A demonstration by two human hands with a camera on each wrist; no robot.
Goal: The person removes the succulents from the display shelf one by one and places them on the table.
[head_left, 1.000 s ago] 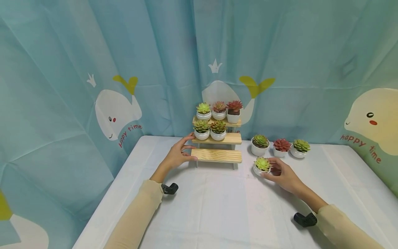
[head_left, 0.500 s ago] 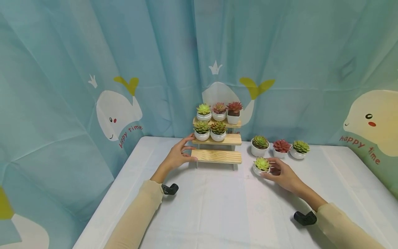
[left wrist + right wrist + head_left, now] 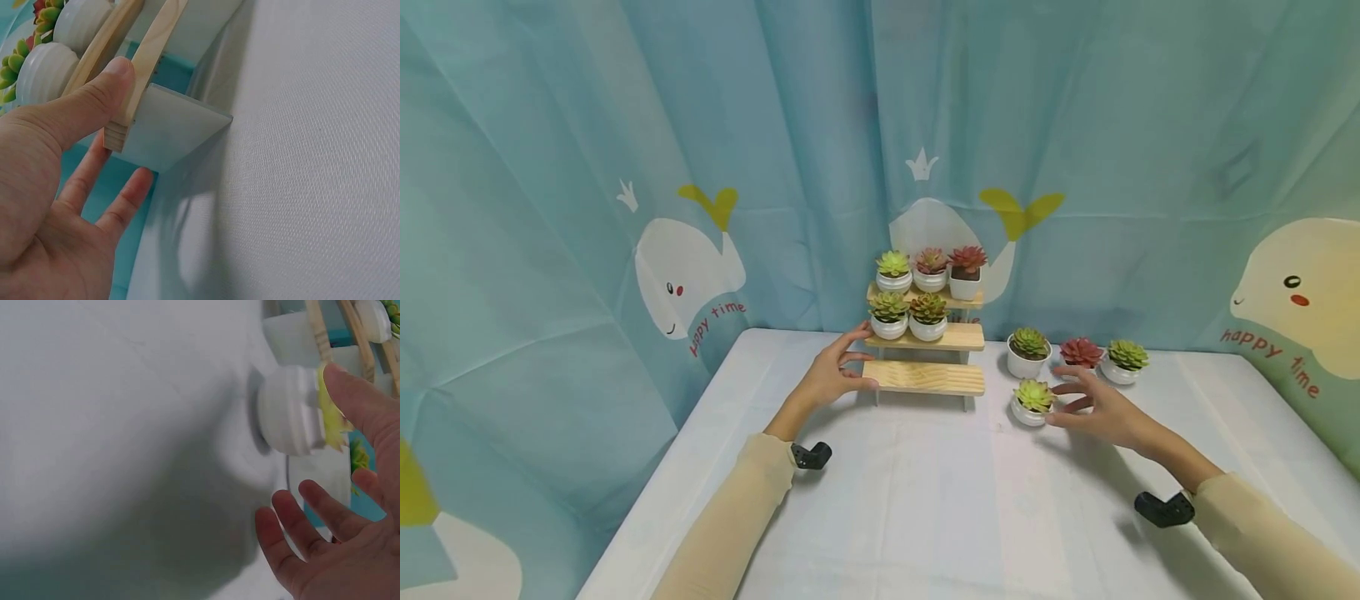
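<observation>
My left hand (image 3: 826,379) holds the left end of a three-step wooden plant stand (image 3: 925,377). In the left wrist view its thumb lies along the edge of the lowest board (image 3: 149,59), with fingers on the other side and two spread free. My right hand (image 3: 1108,410) is spread beside a small yellow-green potted succulent (image 3: 1033,400) in a rounded white pot. In the right wrist view the thumb tip overlaps the yellow leaves (image 3: 331,419), while the other fingers stand apart from the pot (image 3: 287,409). This plant stands on the table, right of the stand.
Two green succulents (image 3: 889,315) fill the left of the middle step; three more, including a dark red one (image 3: 967,271), stand on top. Behind my right hand sit a green succulent (image 3: 1028,350), a red one (image 3: 1081,352) and another green one (image 3: 1124,360). A blue curtain (image 3: 820,167) hangs behind.
My right hand has let go of the yellow-green succulent, opened its fingers and drawn back slightly to the right. The plant stays in place; my left hand keeps its place on the stand.
</observation>
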